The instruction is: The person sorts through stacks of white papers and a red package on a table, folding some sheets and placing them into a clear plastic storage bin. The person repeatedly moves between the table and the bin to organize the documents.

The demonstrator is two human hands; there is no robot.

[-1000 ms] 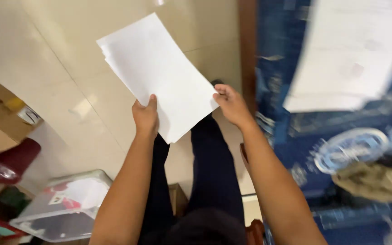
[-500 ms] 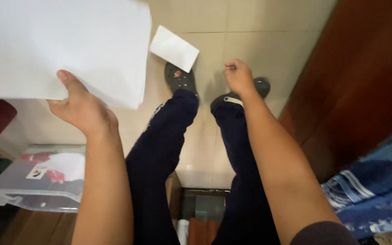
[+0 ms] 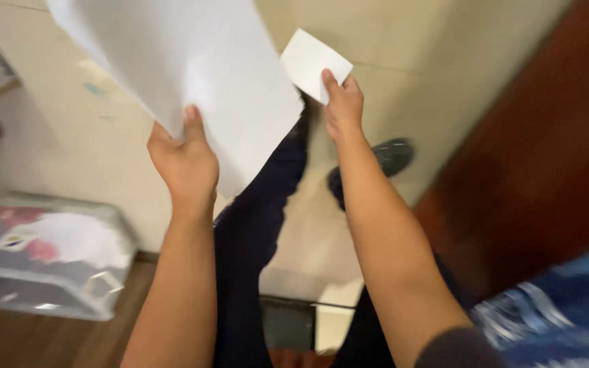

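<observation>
A stack of large white sheets [image 3: 192, 68] is pinched at its near edge by the left hand [image 3: 184, 162], thumb pressed on top and the other fingers hidden beneath. A small white slip [image 3: 313, 61] is gripped at its near corner by the closed fingers of the right hand [image 3: 342, 105]. Below are seen dark trousers [image 3: 257, 225], a black shoe [image 3: 390, 155] on pale floor tiles [image 3: 403, 61], a clear plastic box [image 3: 49, 252] at near left and a brown wooden panel [image 3: 540, 150] at right. Both forearms are stretched forward, hands raised above the legs.
</observation>
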